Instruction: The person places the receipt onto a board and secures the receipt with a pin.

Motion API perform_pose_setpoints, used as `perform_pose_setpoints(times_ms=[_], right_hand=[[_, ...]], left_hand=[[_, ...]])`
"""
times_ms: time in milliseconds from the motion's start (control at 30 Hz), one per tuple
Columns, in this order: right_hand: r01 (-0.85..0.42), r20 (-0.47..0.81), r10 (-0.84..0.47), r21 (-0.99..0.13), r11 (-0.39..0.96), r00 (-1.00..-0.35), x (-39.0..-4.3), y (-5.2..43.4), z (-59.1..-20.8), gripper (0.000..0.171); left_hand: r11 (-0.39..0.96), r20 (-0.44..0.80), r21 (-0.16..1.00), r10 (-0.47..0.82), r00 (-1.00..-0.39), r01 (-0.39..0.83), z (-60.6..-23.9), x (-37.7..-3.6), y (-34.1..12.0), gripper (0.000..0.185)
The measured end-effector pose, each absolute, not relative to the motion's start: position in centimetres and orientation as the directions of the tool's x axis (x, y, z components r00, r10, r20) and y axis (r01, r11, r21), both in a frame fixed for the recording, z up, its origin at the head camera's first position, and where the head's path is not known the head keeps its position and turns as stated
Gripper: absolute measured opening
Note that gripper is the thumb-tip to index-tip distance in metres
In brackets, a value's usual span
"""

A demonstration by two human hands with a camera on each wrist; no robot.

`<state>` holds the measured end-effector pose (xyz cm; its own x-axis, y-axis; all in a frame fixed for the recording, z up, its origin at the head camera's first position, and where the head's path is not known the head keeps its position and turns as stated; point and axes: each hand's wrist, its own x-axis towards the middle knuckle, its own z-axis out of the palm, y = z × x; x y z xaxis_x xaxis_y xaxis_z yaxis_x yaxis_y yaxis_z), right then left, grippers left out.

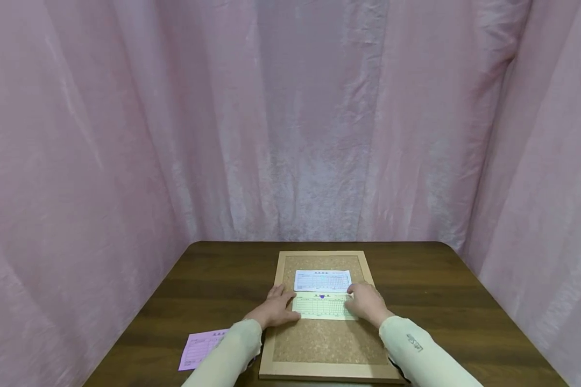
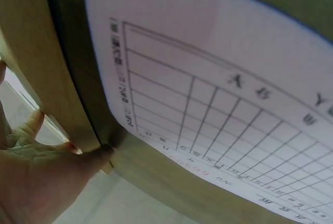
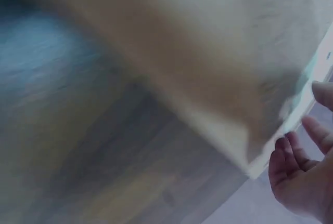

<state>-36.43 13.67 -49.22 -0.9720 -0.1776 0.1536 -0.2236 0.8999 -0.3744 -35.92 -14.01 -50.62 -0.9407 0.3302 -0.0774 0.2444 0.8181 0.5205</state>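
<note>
My left hand (image 1: 274, 309) rests flat on the left end of the pale green slip (image 1: 323, 307), fingers stretched out and slightly spread over the paper and the cork beside it, curled round nothing. My right hand (image 1: 366, 302) lies on the slip's right end in the same way, fingers straight and relaxed, pressing the paper down rather than pinching it. The green slip lies crosswise on the cork board (image 1: 319, 344), about midway up it, and a small purple pin (image 1: 321, 296) sits at the middle of its upper edge. Just beyond it, nearly touching, a white slip (image 1: 322, 280) printed with a blue grid lies on the cork nearer the board's far edge. The board, in its light wooden frame (image 1: 277, 285), lies flat on the dark wooden table (image 1: 213, 285). Off the board, on the table close to my left sleeve (image 1: 229, 352), lies a pink slip (image 1: 200, 348); its printed grid fills most of the left wrist view, where my palm and thumb show at the lower left against the frame's edge. The right wrist view is blurred: I can make out only my fingers (image 3: 291, 154) loosely apart near the frame's corner, with the table below. Pink curtains (image 1: 126, 134) hang round the table on three sides.
</note>
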Motion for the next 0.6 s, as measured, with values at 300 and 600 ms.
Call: perform_pose_setpoints(times_ms=[300,600], right_hand=[[-0.199,0.185,-0.127,-0.458,0.866,-0.975,-35.1,17.4,-49.9,0.061],[-0.148,0.104,-0.108,-0.55,0.822,-0.989,-34.4,19.2,-50.9,0.082]], left_hand=[[0.847,-0.053,0.46,0.328,-0.943,0.269,-50.3,-35.8,-14.0,0.07],[0.828,-0.025,0.468,0.362,-0.932,0.309,-50.3,-35.4,-14.5,0.072]])
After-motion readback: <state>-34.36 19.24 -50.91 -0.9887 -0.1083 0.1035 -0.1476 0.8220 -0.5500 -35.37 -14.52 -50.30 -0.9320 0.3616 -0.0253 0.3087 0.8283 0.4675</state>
